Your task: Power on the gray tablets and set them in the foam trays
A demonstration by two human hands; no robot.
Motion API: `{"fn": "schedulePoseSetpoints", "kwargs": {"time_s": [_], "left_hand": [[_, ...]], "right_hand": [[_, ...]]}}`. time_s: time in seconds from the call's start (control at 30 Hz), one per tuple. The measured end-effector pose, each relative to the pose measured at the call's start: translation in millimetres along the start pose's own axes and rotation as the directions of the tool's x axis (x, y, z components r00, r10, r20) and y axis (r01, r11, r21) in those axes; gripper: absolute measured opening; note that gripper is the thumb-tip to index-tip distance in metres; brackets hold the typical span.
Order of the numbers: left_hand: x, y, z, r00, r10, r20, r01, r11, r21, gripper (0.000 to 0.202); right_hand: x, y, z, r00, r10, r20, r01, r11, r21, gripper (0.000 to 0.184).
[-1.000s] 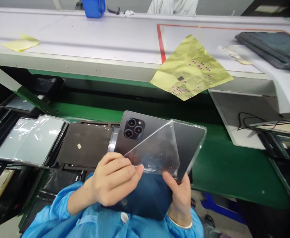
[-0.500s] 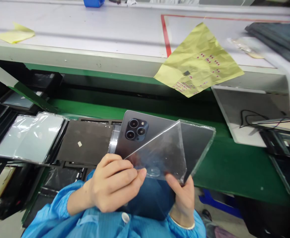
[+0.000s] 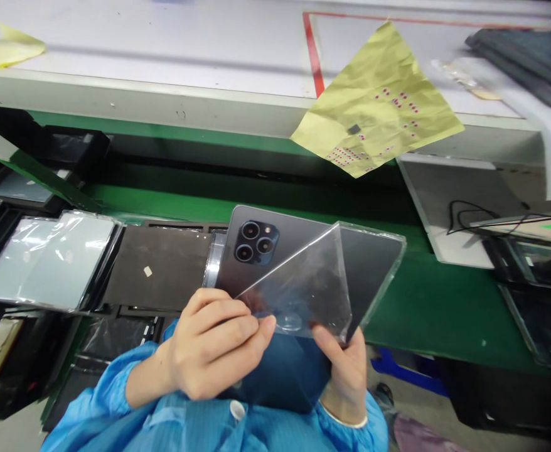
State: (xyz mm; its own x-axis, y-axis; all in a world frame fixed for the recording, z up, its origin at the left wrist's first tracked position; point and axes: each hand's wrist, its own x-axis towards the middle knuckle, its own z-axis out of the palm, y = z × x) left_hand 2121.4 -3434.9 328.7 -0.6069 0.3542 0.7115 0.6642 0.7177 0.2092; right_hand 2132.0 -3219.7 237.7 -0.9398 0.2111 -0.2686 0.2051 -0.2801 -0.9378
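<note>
I hold a dark grey tablet (image 3: 299, 242), back side up, its camera cluster (image 3: 255, 241) at the upper left. A clear protective film (image 3: 304, 295) is peeled partway off its back and folded towards me. My left hand (image 3: 214, 345) is closed, pinching the lifted corner of the film at the tablet's near left edge. My right hand (image 3: 344, 373) grips the tablet's near right corner from below, thumb on top by the film.
A crumpled yellow sheet (image 3: 374, 107) with red dots hangs over the white bench edge (image 3: 162, 113). To the left lie a wrapped pale tablet (image 3: 52, 260) and a dark tray (image 3: 160, 267). Green belt (image 3: 426, 314) lies to the right, with dark screens (image 3: 539, 307) and a cable (image 3: 473, 216).
The view has shifted down a little. My hands and the tablet keep nearly the same pose; the film looks lifted slightly further than a second ago.
</note>
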Motion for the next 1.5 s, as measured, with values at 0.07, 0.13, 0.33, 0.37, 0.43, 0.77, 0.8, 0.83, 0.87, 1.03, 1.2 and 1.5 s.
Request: {"fn": "schedulePoseSetpoints", "kwargs": {"time_s": [0.07,0.13,0.33,0.37,0.43,0.77,0.8,0.83,0.87,1.03,1.2,1.5], "left_hand": [[1,1,-2.3,1.0,0.014,-0.014,-0.014,1.0,-0.006,0.012],[0,1,-2.6,0.999,0.025,-0.024,-0.025,1.0,-0.012,0.012],[-17,-14,17.7,0.963,-0.159,-0.219,0.15,0.987,-0.054,0.015],[-21,-20,22.9,0.919,-0.29,-0.268,0.256,0.954,-0.154,0.02],[-29,-34,31.9,0.773,-0.606,-0.188,0.465,0.742,-0.483,0.037],[-49,-60,47.8,0.763,-0.638,0.098,0.348,0.278,-0.895,0.027],[-49,-59,49.2,0.779,-0.624,0.071,0.31,0.283,-0.908,0.024],[-48,-59,50.5,0.788,-0.612,0.059,0.288,0.283,-0.915,0.021],[-48,-59,51.5,0.797,-0.602,0.053,0.273,0.28,-0.92,0.019],[-48,-59,52.2,0.819,-0.572,0.038,0.238,0.279,-0.93,0.023],[-52,-61,50.6,0.832,-0.553,0.028,0.23,0.299,-0.926,0.035],[-65,-67,53.9,0.861,-0.509,0.002,0.266,0.446,-0.855,0.016]], "right_hand": [[0,-2,1,1.0,0.006,-0.006,-0.006,1.0,0.005,0.032],[1,-4,2,1.0,0.015,-0.02,-0.015,1.0,0.008,0.033],[11,-3,6,0.994,-0.111,-0.022,0.109,0.992,-0.06,0.038],[14,-2,7,0.987,-0.162,0.006,0.162,0.983,-0.083,0.037],[23,0,8,0.961,-0.251,0.117,0.267,0.953,-0.142,0.035],[48,-18,22,0.637,-0.256,0.727,0.402,0.915,-0.03,0.02],[47,-22,24,0.618,-0.252,0.745,0.4,0.916,-0.022,0.019],[47,-25,26,0.608,-0.241,0.757,0.4,0.916,-0.03,0.019],[47,-28,27,0.605,-0.235,0.761,0.401,0.916,-0.036,0.019],[45,-36,30,0.589,-0.297,0.751,0.377,0.924,0.07,0.021],[28,-26,41,0.766,-0.323,0.556,0.353,0.934,0.056,0.011],[11,-28,56,0.846,-0.346,0.405,0.369,0.929,0.024,0.026]]}}
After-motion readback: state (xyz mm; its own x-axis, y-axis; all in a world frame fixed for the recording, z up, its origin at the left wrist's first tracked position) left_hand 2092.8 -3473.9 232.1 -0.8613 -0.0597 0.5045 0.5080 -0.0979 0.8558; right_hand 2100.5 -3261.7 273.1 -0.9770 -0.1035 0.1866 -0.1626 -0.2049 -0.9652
